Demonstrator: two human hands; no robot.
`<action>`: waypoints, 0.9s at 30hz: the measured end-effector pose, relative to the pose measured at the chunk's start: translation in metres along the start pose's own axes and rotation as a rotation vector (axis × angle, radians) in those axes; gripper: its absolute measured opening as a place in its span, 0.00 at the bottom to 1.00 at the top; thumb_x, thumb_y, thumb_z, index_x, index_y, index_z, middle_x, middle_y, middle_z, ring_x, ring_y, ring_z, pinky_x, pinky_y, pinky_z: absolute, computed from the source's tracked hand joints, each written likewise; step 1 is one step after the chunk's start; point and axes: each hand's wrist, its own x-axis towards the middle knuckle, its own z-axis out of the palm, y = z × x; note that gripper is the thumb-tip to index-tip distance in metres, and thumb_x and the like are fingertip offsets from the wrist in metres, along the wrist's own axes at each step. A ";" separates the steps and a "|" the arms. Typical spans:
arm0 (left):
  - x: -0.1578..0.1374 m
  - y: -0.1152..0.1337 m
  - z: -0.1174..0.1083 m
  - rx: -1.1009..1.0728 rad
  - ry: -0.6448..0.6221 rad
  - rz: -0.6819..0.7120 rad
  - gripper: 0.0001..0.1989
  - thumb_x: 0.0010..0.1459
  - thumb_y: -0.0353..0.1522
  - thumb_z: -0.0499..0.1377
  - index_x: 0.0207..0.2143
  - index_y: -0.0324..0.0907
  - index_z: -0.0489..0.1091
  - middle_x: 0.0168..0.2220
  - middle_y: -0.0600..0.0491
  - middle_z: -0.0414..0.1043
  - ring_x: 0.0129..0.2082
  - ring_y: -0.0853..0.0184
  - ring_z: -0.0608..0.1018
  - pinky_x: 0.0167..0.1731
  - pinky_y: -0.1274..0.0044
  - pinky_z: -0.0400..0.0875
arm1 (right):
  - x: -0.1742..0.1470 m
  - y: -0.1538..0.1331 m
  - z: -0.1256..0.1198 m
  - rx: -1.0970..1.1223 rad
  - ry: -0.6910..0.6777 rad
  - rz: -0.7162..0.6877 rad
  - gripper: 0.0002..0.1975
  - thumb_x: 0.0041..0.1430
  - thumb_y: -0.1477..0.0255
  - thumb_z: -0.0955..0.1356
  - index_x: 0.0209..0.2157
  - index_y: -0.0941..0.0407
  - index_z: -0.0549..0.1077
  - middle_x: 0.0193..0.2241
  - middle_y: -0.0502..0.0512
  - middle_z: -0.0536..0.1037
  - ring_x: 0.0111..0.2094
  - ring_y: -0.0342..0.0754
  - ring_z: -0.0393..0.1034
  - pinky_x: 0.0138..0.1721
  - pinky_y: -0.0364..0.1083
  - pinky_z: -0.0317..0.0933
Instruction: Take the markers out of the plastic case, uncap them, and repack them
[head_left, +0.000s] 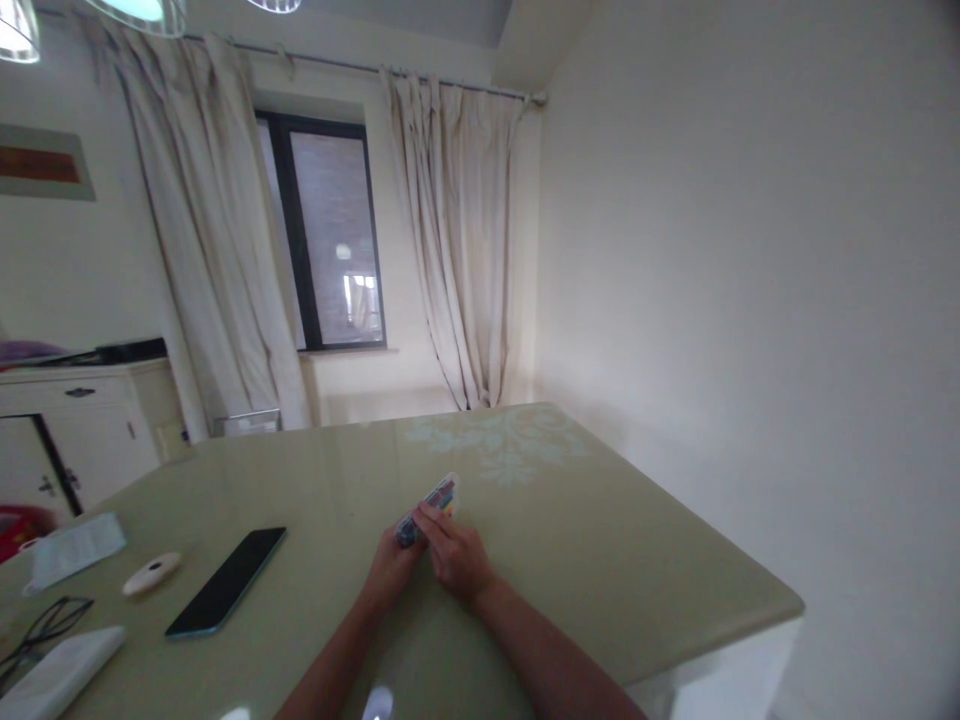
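A small flat pack (448,490) with a clear edge and red, blue and yellow markings is held above the middle of the table; its exact kind is not plain. My left hand (395,568) is closed around its lower left end. From the right, my right hand (456,552) lies over the pack with its fingers pressed on the near side. The two hands meet at the pack and partly hide it. Its far end points up and to the right, away from me.
On the green table (600,570) at left lie a phone (226,582), a white oval mouse-like object (152,574), a face mask (77,552), glasses (52,622) and a white slab (64,672). A wall (750,300) borders the right side. Behind stands a white cabinet (105,425).
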 end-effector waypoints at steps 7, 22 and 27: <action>0.000 -0.001 0.000 0.003 -0.003 0.006 0.29 0.56 0.53 0.63 0.48 0.40 0.79 0.40 0.46 0.84 0.42 0.53 0.83 0.45 0.63 0.80 | 0.000 0.001 0.000 -0.027 0.008 -0.019 0.30 0.66 0.78 0.59 0.69 0.56 0.60 0.63 0.62 0.70 0.57 0.50 0.72 0.54 0.47 0.71; 0.000 0.006 -0.001 0.082 0.040 0.002 0.27 0.56 0.51 0.64 0.48 0.40 0.79 0.44 0.46 0.84 0.45 0.52 0.83 0.50 0.62 0.78 | 0.004 0.005 -0.002 0.028 0.139 0.164 0.34 0.64 0.82 0.58 0.71 0.57 0.55 0.67 0.62 0.64 0.65 0.51 0.63 0.62 0.49 0.63; 0.001 0.008 0.000 0.106 0.049 0.006 0.25 0.56 0.49 0.64 0.48 0.41 0.80 0.46 0.47 0.83 0.47 0.53 0.83 0.51 0.62 0.77 | 0.004 0.016 0.003 0.008 0.197 0.289 0.39 0.59 0.86 0.59 0.71 0.55 0.54 0.67 0.60 0.64 0.67 0.52 0.60 0.64 0.51 0.61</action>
